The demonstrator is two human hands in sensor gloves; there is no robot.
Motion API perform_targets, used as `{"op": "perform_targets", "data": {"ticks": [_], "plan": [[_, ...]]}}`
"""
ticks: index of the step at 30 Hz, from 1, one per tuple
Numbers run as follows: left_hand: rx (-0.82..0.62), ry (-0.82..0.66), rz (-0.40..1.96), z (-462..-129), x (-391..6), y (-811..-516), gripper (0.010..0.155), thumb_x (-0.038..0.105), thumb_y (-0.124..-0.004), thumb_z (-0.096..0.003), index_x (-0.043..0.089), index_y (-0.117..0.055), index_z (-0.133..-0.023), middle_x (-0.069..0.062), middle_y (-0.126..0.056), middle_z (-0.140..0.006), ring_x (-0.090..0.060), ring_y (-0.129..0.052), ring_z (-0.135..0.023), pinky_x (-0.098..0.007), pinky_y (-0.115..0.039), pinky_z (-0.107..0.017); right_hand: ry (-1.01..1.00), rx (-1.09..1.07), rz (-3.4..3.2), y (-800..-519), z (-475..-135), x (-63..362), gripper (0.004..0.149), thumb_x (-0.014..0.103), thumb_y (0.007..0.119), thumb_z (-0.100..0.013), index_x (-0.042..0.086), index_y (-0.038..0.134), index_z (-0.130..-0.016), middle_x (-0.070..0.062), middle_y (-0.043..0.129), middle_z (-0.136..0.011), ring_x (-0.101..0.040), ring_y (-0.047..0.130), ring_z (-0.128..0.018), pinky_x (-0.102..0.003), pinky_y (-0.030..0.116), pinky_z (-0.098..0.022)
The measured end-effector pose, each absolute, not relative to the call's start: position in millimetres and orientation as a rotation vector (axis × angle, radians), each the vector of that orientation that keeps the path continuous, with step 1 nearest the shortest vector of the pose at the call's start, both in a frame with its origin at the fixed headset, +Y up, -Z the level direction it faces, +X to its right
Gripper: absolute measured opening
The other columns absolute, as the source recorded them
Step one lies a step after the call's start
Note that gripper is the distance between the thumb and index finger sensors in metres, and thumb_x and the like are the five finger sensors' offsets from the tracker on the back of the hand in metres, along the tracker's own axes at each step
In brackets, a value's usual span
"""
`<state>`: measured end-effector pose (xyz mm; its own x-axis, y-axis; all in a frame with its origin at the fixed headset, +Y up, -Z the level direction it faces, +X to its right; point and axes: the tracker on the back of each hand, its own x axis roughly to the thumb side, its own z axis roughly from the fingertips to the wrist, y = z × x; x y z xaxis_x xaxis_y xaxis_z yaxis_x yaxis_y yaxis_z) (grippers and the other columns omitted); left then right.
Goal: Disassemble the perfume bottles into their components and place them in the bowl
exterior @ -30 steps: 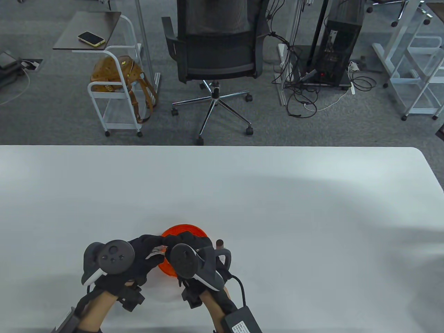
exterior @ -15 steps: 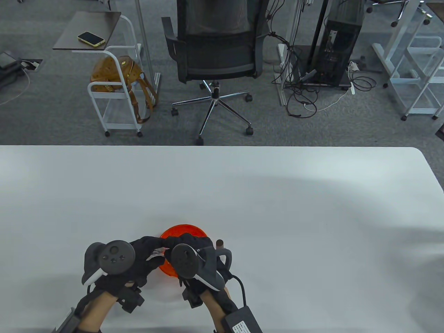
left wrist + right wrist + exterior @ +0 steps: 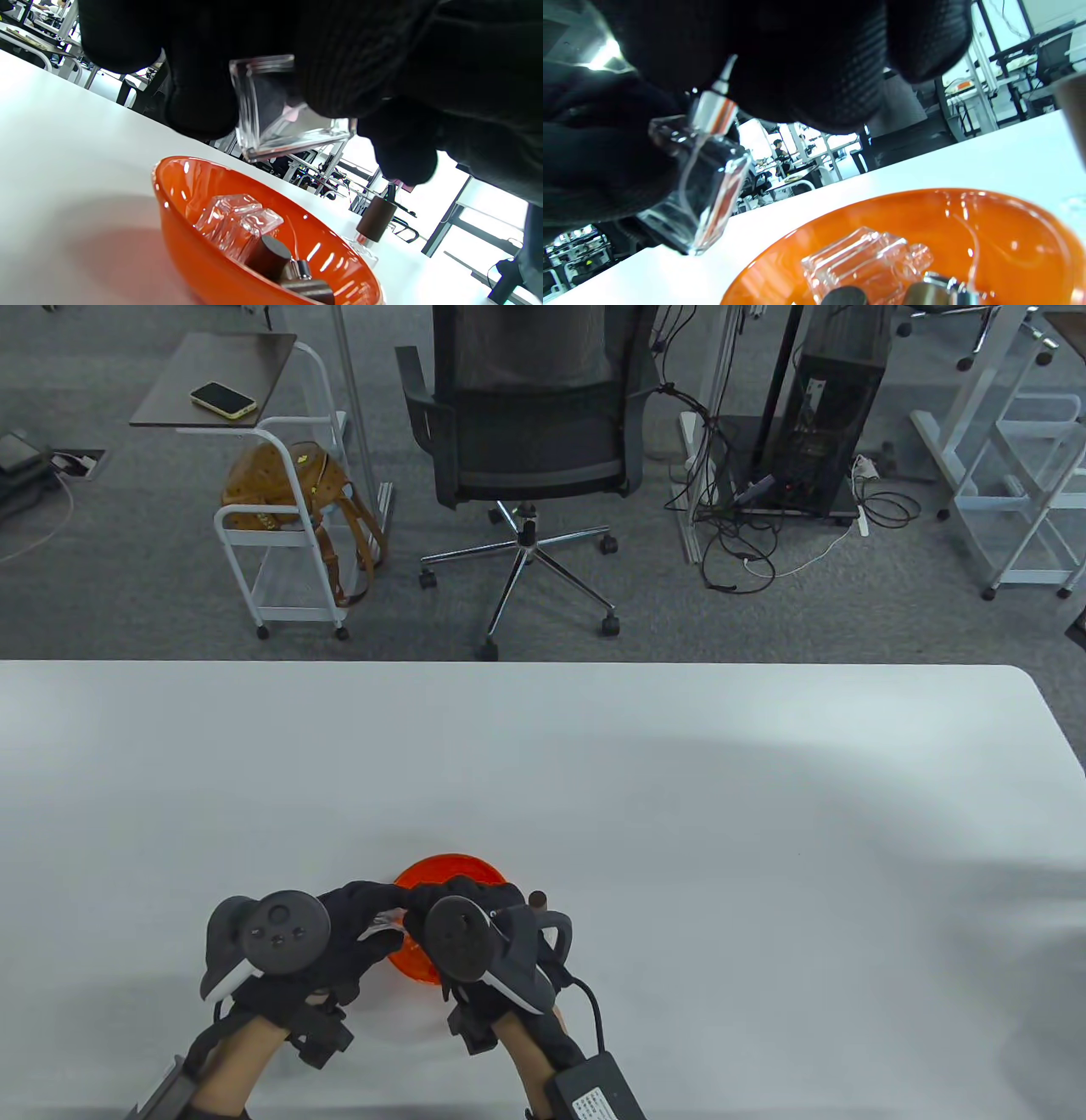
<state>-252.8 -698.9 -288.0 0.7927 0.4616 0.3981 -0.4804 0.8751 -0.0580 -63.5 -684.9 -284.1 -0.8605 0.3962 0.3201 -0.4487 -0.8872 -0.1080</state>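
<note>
Both gloved hands meet just above the orange bowl point(image 3: 445, 869) near the table's front edge. My left hand point(image 3: 369, 912) grips a clear square glass bottle point(image 3: 275, 110), held tilted over the bowl point(image 3: 178, 199). My right hand point(image 3: 462, 895) pinches the silver spray pump point(image 3: 712, 112), which sits in the neck of that bottle point(image 3: 700, 199). In the bowl point(image 3: 1009, 220) lie a clear glass bottle point(image 3: 229, 220), a dark cap point(image 3: 267, 256) and a silver sprayer part point(image 3: 305, 288). One more perfume bottle with a brown cap point(image 3: 537, 899) stands just right of the bowl.
The white table point(image 3: 679, 780) stretches wide to the right and back. An office chair point(image 3: 526, 415), a small cart with a bag point(image 3: 288, 500) and cables stand on the floor beyond the far edge. A cable box point(image 3: 594, 1090) hangs at my right forearm.
My right hand has shifted and turned slightly at the top of the bottle. The left hand and the bowl have stayed where they were.
</note>
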Motion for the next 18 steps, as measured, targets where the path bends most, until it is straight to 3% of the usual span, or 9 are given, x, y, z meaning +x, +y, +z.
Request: {"op": "perform_targets", "data": {"ticks": [1, 3, 5, 7, 11, 14, 15, 18], "plan": [[0.056, -0.406, 0.496, -287.9, -253.4, -698.3, 0.053, 0.036, -0.09, -0.041, 0.021, -0.086, -0.092, -0.011, -0.098, -0.088, -0.029, -0.107, -0.067, -0.056, -0.079, -0.058, -0.223, 0.407, 2.646, -685.2, -284.3, -64.2, 0.048, 0.04, 0.086, -0.035, 0.034, 0.079, -0.082, 0.007, 0.092, -0.08, -0.007, 0.103, -0.054, -0.049, 0.08, -0.059], [0.049, -0.405, 0.522, -289.1, -255.6, -698.3, 0.053, 0.036, -0.09, -0.041, 0.021, -0.086, -0.092, -0.012, -0.097, -0.089, -0.029, -0.107, -0.067, -0.056, -0.078, -0.058, -0.225, 0.406, 2.65, -684.9, -284.1, -65.0, 0.047, 0.039, 0.085, -0.036, 0.034, 0.079, -0.083, 0.007, 0.09, -0.081, -0.006, 0.103, -0.054, -0.049, 0.08, -0.06], [0.048, -0.408, 0.534, -289.0, -257.0, -698.3, 0.053, 0.036, -0.091, -0.0408, 0.021, -0.086, -0.092, -0.012, -0.098, -0.089, -0.03, -0.107, -0.068, -0.056, -0.078, -0.058, -0.27, 0.398, 2.669, -684.5, -283.7, -64.9, 0.044, 0.048, 0.081, -0.036, 0.035, 0.084, -0.077, 0.008, 0.097, -0.07, -0.006, 0.105, -0.046, -0.048, 0.082, -0.057], [0.041, -0.417, 0.521, -287.9, -255.5, -698.5, 0.053, 0.036, -0.091, -0.0407, 0.021, -0.086, -0.092, -0.011, -0.098, -0.089, -0.03, -0.107, -0.068, -0.056, -0.078, -0.058, -0.281, 0.399, 2.678, -684.1, -283.6, -64.8, 0.041, 0.047, 0.082, -0.035, 0.035, 0.087, -0.074, 0.009, 0.1, -0.063, -0.005, 0.105, -0.039, -0.047, 0.083, -0.056], [0.055, -0.404, 0.508, -288.0, -255.3, -697.8, 0.053, 0.036, -0.09, -0.0411, 0.021, -0.086, -0.092, -0.012, -0.097, -0.089, -0.029, -0.107, -0.067, -0.056, -0.079, -0.058, -0.222, 0.415, 2.656, -685.8, -283.5, -66.1, 0.048, 0.039, 0.087, -0.035, 0.034, 0.079, -0.083, 0.006, 0.09, -0.081, -0.006, 0.102, -0.054, -0.049, 0.08, -0.06], [0.049, -0.404, 0.521, -287.7, -257.2, -697.9, 0.053, 0.036, -0.091, -0.0407, 0.021, -0.086, -0.092, -0.011, -0.098, -0.089, -0.03, -0.107, -0.068, -0.056, -0.078, -0.058, -0.299, 0.402, 2.681, -683.8, -282.4, -65.6, 0.043, 0.049, 0.081, -0.035, 0.035, 0.086, -0.076, 0.01, 0.099, -0.067, -0.005, 0.106, -0.043, -0.047, 0.083, -0.057], [0.042, -0.407, 0.514, -287.0, -257.1, -698.2, 0.053, 0.037, -0.091, -0.0408, 0.021, -0.086, -0.092, -0.011, -0.098, -0.089, -0.029, -0.107, -0.068, -0.056, -0.079, -0.058, -0.303, 0.399, 2.679, -683.7, -282.4, -65.8, 0.041, 0.047, 0.082, -0.035, 0.035, 0.087, -0.074, 0.01, 0.1, -0.063, -0.005, 0.106, -0.04, -0.047, 0.083, -0.056], [0.05, -0.404, 0.508, -287.1, -255.4, -697.9, 0.053, 0.036, -0.09, -0.0411, 0.021, -0.086, -0.092, -0.012, -0.097, -0.089, -0.03, -0.107, -0.068, -0.056, -0.078, -0.058, -0.248, 0.427, 2.671, -684.4, -282.2, -67.1, 0.047, 0.04, 0.087, -0.035, 0.034, 0.08, -0.081, 0.007, 0.092, -0.078, -0.006, 0.103, -0.052, -0.049, 0.08, -0.059]]}}
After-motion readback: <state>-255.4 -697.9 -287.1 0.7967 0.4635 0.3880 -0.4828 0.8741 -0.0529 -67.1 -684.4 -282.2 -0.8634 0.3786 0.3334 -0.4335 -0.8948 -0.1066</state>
